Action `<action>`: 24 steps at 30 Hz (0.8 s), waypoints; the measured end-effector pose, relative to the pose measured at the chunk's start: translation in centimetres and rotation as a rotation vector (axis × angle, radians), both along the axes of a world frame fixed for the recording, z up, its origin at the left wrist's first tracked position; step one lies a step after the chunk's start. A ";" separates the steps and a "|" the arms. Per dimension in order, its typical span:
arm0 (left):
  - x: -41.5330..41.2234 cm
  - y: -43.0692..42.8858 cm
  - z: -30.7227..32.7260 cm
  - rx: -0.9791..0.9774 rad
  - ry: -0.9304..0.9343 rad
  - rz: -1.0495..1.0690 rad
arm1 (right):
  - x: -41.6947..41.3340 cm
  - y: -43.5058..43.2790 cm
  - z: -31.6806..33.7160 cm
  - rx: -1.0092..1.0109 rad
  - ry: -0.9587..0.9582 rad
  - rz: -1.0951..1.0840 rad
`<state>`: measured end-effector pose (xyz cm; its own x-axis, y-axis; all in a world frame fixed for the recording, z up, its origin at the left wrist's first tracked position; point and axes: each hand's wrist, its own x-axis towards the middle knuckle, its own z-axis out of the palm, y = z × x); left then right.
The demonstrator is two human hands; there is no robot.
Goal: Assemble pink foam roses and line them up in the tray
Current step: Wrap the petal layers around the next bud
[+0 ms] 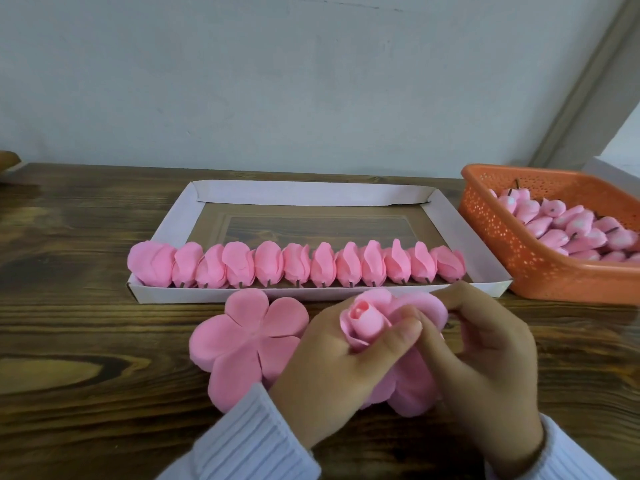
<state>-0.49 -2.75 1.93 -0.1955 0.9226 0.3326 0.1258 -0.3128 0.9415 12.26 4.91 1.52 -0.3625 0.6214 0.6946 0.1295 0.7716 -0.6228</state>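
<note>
Your left hand [332,368] grips the half-wrapped rose [363,318], bud tip up; your right hand [485,358] pinches a petal [420,301] against it. Straight ahead, just beyond both hands, the cardboard tray [450,216] holds a left-to-right row of roses [298,265] along its near edge.

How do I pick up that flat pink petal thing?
Pinch the petal piece by a far-left petal, coming from the left. It lies flat on the table, and its right side hides under the left hand holding the rose, so that free edge probably lifts easiest.
</note>
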 end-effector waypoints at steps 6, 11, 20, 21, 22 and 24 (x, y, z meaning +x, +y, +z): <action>0.1 -0.1 -0.1 0.010 0.032 -0.016 | 0.0 -0.1 0.3 0.014 -0.040 0.008; 0.4 -0.2 0.0 -0.006 0.038 -0.025 | -0.1 -0.4 0.4 -0.039 -0.035 0.056; 0.0 0.3 -0.9 -0.051 -0.296 0.111 | -0.4 -0.2 -0.2 -0.202 0.060 0.267; -0.1 0.4 -0.9 -0.057 -0.328 0.126 | -0.4 -0.2 -0.2 -0.199 0.035 0.267; -0.1 0.4 -0.9 -0.064 -0.362 0.123 | -0.5 -0.2 -0.2 -0.193 0.015 0.267; 0.0 0.5 -0.6 -0.089 -0.438 0.067 | -0.6 -0.3 -0.2 -0.165 -0.005 0.274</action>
